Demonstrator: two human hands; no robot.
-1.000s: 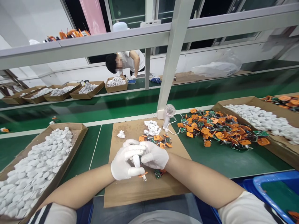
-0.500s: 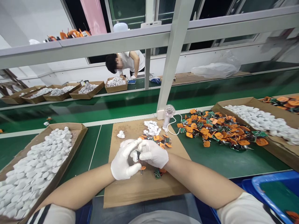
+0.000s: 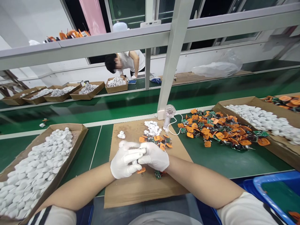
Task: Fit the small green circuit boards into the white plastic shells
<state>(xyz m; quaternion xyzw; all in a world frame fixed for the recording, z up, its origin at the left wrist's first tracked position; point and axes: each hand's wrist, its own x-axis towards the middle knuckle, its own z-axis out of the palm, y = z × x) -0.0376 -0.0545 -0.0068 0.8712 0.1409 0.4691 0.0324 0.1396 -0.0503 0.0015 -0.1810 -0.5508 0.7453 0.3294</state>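
Observation:
Both hands wear white gloves and meet over a brown cardboard sheet [image 3: 131,195]. My left hand [image 3: 126,160] and my right hand [image 3: 153,156] are closed together round a small white and dark piece, mostly hidden by the fingers. Just below them lies an orange part [image 3: 141,170], and a green circuit board [image 3: 158,174] sits beneath my right wrist. Beyond my right hand is a small heap of orange parts with circuit boards [image 3: 162,145]. White pieces [image 3: 152,128] are piled behind it, and one white lump [image 3: 121,135] lies to the left.
A box of white pieces [image 3: 44,159] stands left. At right are a large heap of orange assemblies [image 3: 215,128], another box of white pieces [image 3: 260,120] and a blue basket [image 3: 257,184]. A small fan [image 3: 169,117] stands by the post. A person [image 3: 132,61] leans over the far bench.
The fingers of my left hand have closed in and now cover most of the small piece. The orange part below the hands is partly covered by them. Elsewhere little differs.

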